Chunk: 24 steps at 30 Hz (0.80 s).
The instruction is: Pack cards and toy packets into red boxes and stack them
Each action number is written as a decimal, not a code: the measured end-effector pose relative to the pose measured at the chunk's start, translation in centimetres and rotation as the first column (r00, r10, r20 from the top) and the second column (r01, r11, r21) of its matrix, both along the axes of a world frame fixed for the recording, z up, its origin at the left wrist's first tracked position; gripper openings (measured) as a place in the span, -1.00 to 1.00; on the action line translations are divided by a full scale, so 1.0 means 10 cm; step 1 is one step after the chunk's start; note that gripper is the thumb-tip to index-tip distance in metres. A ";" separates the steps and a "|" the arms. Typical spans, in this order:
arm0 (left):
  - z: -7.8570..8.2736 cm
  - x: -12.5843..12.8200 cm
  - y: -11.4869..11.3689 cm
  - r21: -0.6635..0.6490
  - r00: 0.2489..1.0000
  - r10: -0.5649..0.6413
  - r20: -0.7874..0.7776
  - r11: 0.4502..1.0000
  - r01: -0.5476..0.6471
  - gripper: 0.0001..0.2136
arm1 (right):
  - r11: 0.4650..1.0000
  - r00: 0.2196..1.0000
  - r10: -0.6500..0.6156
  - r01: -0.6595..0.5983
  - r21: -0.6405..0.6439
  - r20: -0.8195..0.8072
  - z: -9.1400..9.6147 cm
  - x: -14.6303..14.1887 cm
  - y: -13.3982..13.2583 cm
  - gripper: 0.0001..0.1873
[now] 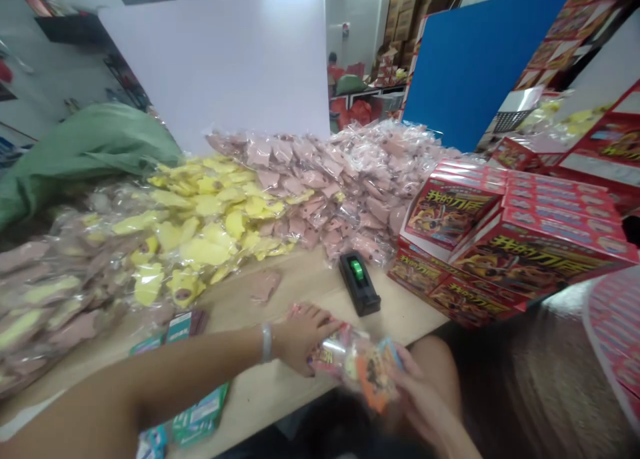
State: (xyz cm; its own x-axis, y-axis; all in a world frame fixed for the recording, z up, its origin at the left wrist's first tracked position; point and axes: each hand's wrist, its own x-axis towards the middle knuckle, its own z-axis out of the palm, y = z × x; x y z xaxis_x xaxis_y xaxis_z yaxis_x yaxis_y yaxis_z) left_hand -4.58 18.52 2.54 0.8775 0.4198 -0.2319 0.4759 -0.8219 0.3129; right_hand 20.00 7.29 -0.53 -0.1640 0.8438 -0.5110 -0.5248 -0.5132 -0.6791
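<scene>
While both hands close on a clear plastic packet [356, 369] of brightly printed pieces, the left hand [303, 336], with a pale wristband [267, 342], pinches its left end and the right hand [415, 396] wraps its right end, the packet lying crosswise between them. Just ahead of the grip, a black tape dispenser [359, 284] sits on the worktop [260, 392], near red printed boxes [530, 259] and heaped clear bags [320, 199] of pink and yellow pieces.

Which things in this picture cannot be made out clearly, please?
Head view:
- The small clear packet: printing blurred, partly covered by the left hand and right hand.
- The green-and-white cards: partly hidden by the left forearm, print too small.
- The far person: too small to make out.
</scene>
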 end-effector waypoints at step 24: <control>0.57 -0.14 -1.04 -0.144 0.533 0.742 0.408 0.628 -0.764 -0.09 | 0.779 0.753 0.169 -0.498 0.382 0.637 0.89 -0.96 0.35 -0.62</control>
